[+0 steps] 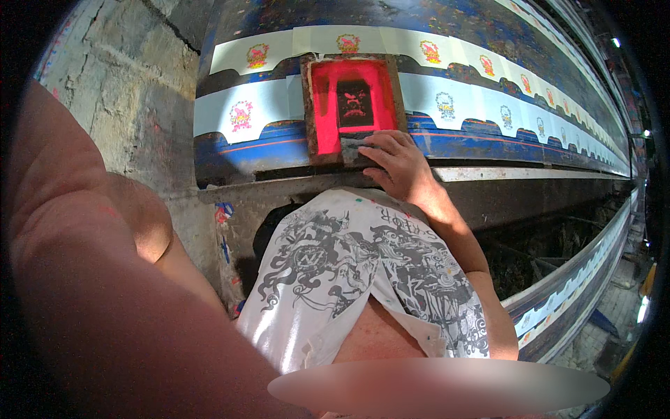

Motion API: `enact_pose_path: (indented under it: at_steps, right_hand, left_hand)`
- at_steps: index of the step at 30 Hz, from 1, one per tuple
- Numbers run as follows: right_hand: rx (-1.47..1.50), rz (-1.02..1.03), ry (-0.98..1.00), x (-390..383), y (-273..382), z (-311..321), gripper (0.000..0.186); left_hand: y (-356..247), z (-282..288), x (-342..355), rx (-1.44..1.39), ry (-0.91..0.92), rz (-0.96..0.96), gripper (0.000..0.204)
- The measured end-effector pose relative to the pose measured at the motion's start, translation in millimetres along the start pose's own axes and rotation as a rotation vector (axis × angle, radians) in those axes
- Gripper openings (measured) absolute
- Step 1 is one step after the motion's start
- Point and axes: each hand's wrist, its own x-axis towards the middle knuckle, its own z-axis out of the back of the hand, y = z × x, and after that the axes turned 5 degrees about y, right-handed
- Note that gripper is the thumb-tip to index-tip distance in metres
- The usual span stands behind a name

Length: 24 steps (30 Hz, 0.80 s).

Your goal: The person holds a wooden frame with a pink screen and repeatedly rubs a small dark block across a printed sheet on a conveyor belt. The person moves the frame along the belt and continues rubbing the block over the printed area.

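A small screen-printing frame (399, 98) lies over a row of white cut pieces on the long blue table. Pinkish-red ink (325, 112) coats its mesh around a dark rectangular design area (355, 103). At the frame's near edge, my right hand (398, 162) has its fingers curled over a dark grey squeegee (354, 148), its lower part hidden by the fingers. My left arm (91, 230) is bent up close to the camera, large and blurred at the left. The left hand itself does not show.
Two rows of white pieces (241, 108) with small printed emblems run along the blue table (488, 143) to the far right. Behind me on the right stands another long table (558, 307) with similar pieces. A rough concrete wall (139, 91) borders the left.
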Motion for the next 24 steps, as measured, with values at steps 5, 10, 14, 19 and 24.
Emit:
enact_pose_path:
  at_steps: [5, 10, 14, 19, 24]
  right_hand:
    - [-0.001, 0.008, -0.098, -2.0, -0.5, 5.9, 0.052]
    - [-0.007, -0.025, -0.124, -3.1, 0.0, 7.2, 0.051]
    - [0.002, -0.102, -0.191, -11.3, -8.1, 9.4, 0.048]
    - [0.118, -0.294, -0.343, -22.0, -24.0, -2.2, 0.043]
    - [0.25, -0.46, -0.449, -33.9, -33.7, -14.0, 0.041]
  left_hand:
    - [4.9, -0.2, 1.1, -0.006, -0.014, -0.015, 0.035]
    - [18.7, 11.0, -4.7, 0.01, -0.052, -0.037, 0.036]
    - [67.1, 1.8, -55.2, 0.141, -0.199, 0.174, 0.036]
    - [139.8, -88.8, -200.6, 0.37, -0.101, 0.933, 0.036]
    - [147.9, -138.6, -290.3, 0.583, 0.109, 1.094, 0.053]
